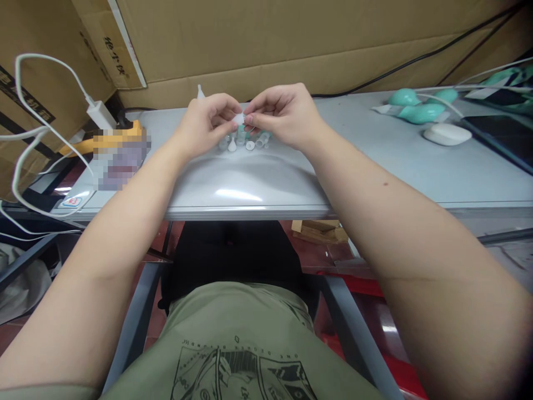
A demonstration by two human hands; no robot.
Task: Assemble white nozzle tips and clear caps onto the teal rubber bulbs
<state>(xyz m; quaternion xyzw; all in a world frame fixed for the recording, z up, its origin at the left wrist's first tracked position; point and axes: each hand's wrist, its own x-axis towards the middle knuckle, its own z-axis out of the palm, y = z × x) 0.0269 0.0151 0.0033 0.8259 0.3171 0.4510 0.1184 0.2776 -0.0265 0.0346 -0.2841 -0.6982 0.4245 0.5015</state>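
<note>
Between the fingertips of both hands is a small white plastic piece [239,119], too small to name closely. My left hand [210,119] pinches it from the left, and my right hand [283,114] closes on its right side with thumb and fingers. Just below the fingers, several small clear and white plastic parts lie on the table, among them a white cone-shaped cap [232,145] and a round white cap [250,145]. Behind my left hand a translucent nozzle tip [200,90] sticks up; its lower part is hidden.
Cardboard [266,44] walls off the back of the grey table [250,178]. To the left are a white charger [101,115], cables and a yellow object [83,145]. Teal rounded items [420,113], a white mouse-shaped object [447,134] and a dark tablet-like slab [503,139] lie right.
</note>
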